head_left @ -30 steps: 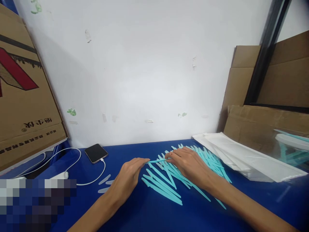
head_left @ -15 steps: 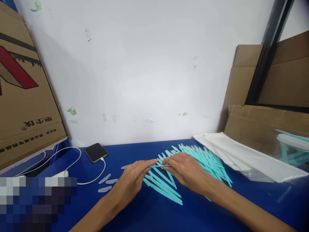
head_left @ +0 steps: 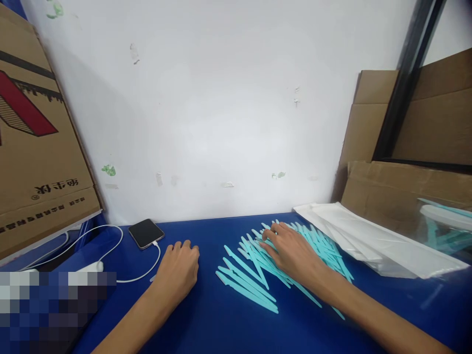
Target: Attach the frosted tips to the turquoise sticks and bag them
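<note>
My left hand (head_left: 179, 268) rests low over the blue table with its fingers curled under, so whatever they hold is hidden. Beneath its wrist side peeks the edge of a small clear plastic cap (head_left: 153, 279). My right hand (head_left: 289, 248) reaches onto a heap of teal eyebrow razors (head_left: 326, 248), thumb and forefinger apart and touching the heap's left part. Left of that heap, several teal razors (head_left: 249, 290) lie loosely side by side, their narrow handle ends pointing toward the lower right.
A phone (head_left: 146, 233) on a white charging cable (head_left: 153, 268) lies at the back left. White plastic bags (head_left: 368, 241) lie right of the heap. A clear container (head_left: 446, 231) with teal pieces stands at far right. Cardboard boxes (head_left: 47, 162) flank the table; a white wall (head_left: 221, 108) rises behind.
My hands were together over the razors, holding one teal razor between them. Now the left has moved left over the clear caps, and the right has shifted slightly back onto the heap.
</note>
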`<state>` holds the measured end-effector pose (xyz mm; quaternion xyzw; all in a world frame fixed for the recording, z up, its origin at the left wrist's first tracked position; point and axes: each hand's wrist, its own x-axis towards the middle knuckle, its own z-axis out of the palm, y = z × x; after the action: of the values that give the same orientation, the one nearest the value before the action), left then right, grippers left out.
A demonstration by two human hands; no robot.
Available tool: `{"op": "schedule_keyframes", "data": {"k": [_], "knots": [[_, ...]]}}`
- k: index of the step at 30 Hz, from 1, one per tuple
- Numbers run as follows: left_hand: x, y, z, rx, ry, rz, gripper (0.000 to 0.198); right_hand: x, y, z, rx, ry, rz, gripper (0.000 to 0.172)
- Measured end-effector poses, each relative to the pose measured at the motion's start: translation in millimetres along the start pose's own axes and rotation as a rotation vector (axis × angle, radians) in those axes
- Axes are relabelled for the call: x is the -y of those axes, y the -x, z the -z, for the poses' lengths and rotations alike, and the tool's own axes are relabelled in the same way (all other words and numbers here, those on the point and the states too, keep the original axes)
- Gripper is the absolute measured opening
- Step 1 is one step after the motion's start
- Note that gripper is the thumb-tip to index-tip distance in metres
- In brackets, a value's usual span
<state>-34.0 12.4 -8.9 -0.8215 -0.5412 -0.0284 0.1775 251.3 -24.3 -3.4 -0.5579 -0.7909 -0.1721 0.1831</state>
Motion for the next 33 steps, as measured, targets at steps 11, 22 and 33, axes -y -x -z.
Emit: {"op": "schedule_keyframes", "data": {"k": [11, 22, 33], "knots": [[-19, 0, 10.9, 0.09, 0.142, -0.035, 0.029, 30, 9, -9, 0.105, 0.003, 0.337, 0.019], [-18, -2, 7.6, 0.041, 0.158, -0.066, 0.032, 36, 6, -15, -0.008, 0.163, 0.271, 0.012], [-8, -4, 2.5, 0.001, 0.254, -0.017, 0.028, 15, 2, 9, -0.087, -0.153, 0.198, 0.017]]}}
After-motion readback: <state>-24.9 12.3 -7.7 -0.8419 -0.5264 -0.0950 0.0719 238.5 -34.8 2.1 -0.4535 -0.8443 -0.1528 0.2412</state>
